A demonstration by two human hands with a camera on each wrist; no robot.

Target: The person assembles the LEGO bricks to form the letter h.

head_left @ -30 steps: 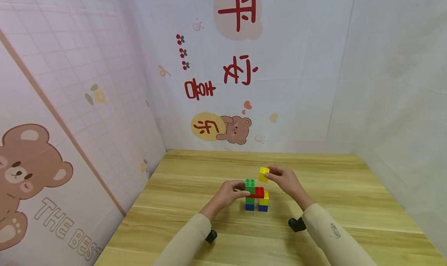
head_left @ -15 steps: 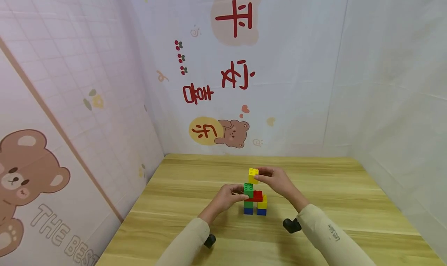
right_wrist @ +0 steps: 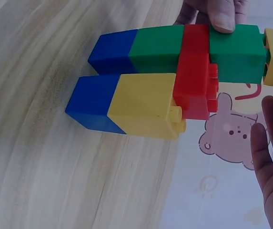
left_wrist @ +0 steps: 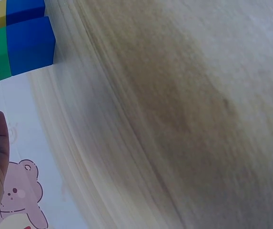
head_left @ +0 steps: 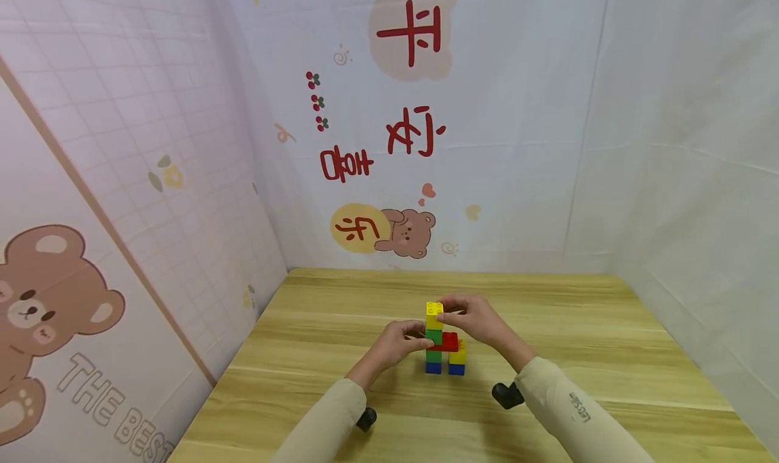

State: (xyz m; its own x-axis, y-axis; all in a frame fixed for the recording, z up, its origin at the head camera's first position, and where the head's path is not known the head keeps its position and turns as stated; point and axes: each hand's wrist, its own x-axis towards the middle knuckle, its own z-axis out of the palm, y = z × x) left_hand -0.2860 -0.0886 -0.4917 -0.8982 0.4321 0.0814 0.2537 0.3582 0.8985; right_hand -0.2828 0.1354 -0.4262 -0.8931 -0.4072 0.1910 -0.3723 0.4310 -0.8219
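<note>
A small tower of toy building blocks stands on the table. Its left column has a blue block [head_left: 433,368], a green block [head_left: 433,356], then one end of a red block [head_left: 449,343] and an upper green block [right_wrist: 236,55]. The red block bridges to a yellow block [right_wrist: 143,102] on a second blue block [right_wrist: 92,102]. My left hand [head_left: 394,349] holds the upper green block from the left. My right hand [head_left: 477,320] pinches another yellow block [head_left: 434,316] directly above it. In the right wrist view, green studs still show between the two.
The wooden table [head_left: 341,301] meets printed cloth walls [head_left: 517,179] at the back and sides. Black pieces [head_left: 507,395] show beside both sleeves, near the wrists.
My right hand has brought its yellow block left and down onto the top of the upper green block. The left hand keeps its hold on the tower.
</note>
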